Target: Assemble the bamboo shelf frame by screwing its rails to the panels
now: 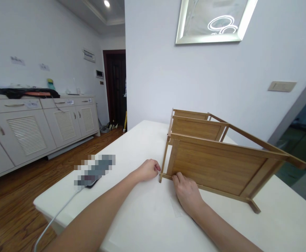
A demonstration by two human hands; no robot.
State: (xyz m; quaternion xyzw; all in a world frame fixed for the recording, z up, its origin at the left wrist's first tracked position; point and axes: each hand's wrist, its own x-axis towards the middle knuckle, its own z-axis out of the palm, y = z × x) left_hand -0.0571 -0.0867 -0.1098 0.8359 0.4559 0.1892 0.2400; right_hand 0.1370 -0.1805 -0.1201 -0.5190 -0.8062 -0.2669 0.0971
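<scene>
A brown wooden shelf rack [216,166] lies on its side on the white table, its panels facing me. Beside its lower left post end is my left hand [148,170], fingers curled together near the post; anything pinched in them is too small or hidden to make out. My right hand [188,191] is closed at the bottom edge of the nearest panel, fingertips bent over the lower rail. Beneath the right wrist, a clear plastic piece [176,208] rests on the tabletop.
On the left of the white table [131,217] lies a phone [97,171], blurred out, with a white cable [59,211] running over the edge. The wall [150,70] stands behind the rack. White cabinets [60,122] line the far left side.
</scene>
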